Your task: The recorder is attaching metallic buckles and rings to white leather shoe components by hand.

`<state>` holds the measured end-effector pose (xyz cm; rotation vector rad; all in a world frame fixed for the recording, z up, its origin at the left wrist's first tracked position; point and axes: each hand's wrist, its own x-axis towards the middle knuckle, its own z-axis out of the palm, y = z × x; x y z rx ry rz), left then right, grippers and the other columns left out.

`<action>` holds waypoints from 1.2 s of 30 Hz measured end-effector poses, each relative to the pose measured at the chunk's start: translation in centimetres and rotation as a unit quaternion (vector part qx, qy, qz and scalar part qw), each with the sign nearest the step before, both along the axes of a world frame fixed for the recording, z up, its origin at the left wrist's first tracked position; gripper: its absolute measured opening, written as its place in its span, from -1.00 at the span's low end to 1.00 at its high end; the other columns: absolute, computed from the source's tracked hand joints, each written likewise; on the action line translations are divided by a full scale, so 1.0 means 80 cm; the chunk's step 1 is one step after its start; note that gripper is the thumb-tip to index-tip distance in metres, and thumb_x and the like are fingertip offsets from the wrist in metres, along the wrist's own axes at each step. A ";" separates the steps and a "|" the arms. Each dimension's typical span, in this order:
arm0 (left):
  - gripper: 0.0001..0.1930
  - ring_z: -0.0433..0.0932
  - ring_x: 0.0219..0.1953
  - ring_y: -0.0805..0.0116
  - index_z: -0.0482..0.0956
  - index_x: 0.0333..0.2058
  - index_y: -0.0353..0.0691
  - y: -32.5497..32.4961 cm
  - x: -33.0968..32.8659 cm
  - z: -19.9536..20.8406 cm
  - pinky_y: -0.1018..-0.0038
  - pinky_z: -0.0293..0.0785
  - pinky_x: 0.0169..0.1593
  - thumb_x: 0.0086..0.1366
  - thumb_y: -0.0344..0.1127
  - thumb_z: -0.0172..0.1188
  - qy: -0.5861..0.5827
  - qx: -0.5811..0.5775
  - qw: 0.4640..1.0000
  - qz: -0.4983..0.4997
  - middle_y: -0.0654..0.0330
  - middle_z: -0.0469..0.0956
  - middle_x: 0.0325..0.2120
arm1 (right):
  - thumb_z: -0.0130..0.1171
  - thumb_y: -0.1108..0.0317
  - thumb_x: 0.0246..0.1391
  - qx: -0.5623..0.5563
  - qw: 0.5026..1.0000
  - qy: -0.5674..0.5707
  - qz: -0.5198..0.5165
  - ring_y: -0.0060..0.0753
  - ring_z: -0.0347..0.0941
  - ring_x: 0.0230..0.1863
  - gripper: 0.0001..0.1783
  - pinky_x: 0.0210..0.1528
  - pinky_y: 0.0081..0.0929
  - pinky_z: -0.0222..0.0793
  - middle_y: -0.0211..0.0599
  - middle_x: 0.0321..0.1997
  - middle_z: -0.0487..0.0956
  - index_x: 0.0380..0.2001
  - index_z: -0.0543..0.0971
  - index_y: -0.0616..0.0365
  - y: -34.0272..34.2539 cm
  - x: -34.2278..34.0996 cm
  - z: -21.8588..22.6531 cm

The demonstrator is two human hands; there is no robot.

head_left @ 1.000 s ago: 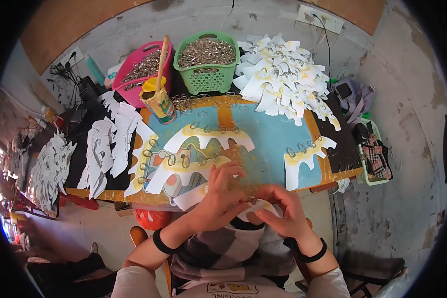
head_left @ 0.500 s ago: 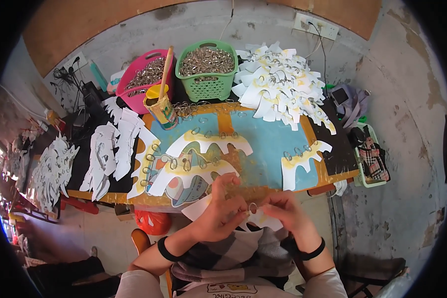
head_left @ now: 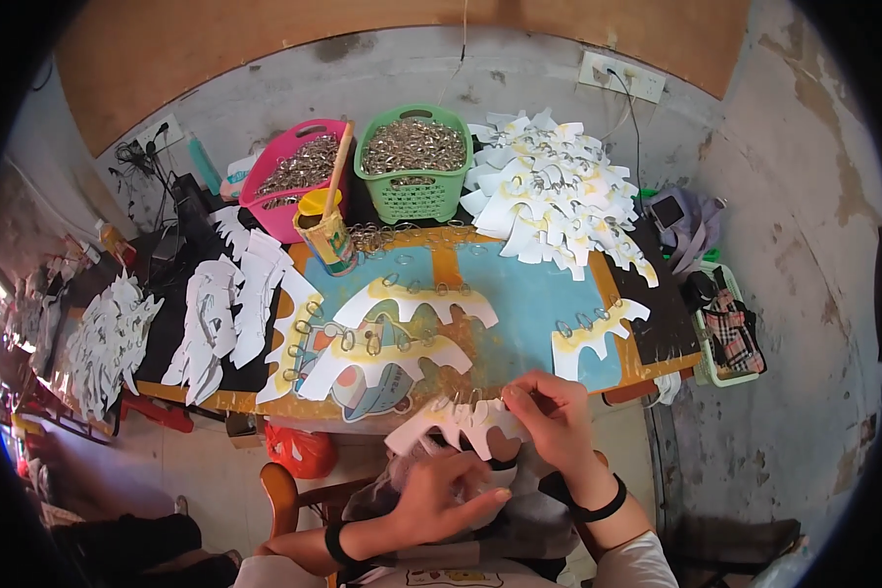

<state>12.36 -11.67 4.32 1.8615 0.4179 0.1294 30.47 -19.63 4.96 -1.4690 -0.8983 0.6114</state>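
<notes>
A white cut-out piece (head_left: 416, 431) with scalloped tabs hangs over my lap, with metal rings along its upper edge. My right hand (head_left: 556, 419) pinches the right end of this piece between thumb and fingers. Below it and apart from it, my left hand (head_left: 446, 498) is open, fingers loosely spread and a little blurred. On the table before me lie similar white pieces with yellowish glue and rings: one at the front (head_left: 382, 366), one behind it (head_left: 412, 296), one standing at the left edge (head_left: 291, 338) and one at the right (head_left: 595, 341).
A pink basket (head_left: 272, 218) and a green basket (head_left: 416, 201) full of metal rings stand at the back. Beside them are a glue tin (head_left: 328, 250) with a wooden-handled brush and a heap of white pieces (head_left: 549, 186). Stacked white pieces (head_left: 206, 314) lie at the left.
My left hand has let go of the white piece and dropped toward my lap. My right hand now holds the piece up higher, nearer the table edge. The view has tilted slightly.
</notes>
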 end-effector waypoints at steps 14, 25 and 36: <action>-0.77 0.49 -0.40 0.62 0.61 -0.30 -0.36 0.002 0.032 -0.018 0.59 0.44 -0.35 0.20 -0.29 0.35 -0.247 -0.124 0.940 0.202 0.27 0.62 -0.42 | 0.16 0.44 0.03 0.127 0.990 0.035 0.051 -0.67 0.28 -0.36 -0.82 -0.34 -0.68 0.15 -0.42 -0.33 0.45 -0.27 0.60 0.27 -0.015 -0.024 0.022; -0.76 0.53 -0.49 0.64 0.67 -0.38 -0.35 0.014 0.031 -0.013 0.58 0.46 -0.42 0.16 -0.24 0.39 -0.182 -0.037 0.961 0.204 0.28 0.65 -0.53 | 0.28 0.50 -0.15 0.183 0.978 0.053 0.086 -0.34 0.40 -0.31 -0.73 -0.22 -0.52 0.33 -0.23 -0.27 0.50 -0.27 0.62 0.23 -0.027 -0.008 0.034; -0.83 0.58 -0.52 0.34 0.61 -0.49 -0.38 0.016 0.034 -0.038 0.49 0.45 -0.43 0.19 -0.38 0.31 -0.198 0.035 0.967 0.156 0.12 0.62 -0.53 | 0.34 0.56 -0.15 0.065 0.942 -0.325 -0.048 -0.49 0.42 -0.46 -0.80 -0.46 -0.55 0.34 -0.33 -0.26 0.46 -0.36 0.63 0.16 -0.021 -0.025 0.034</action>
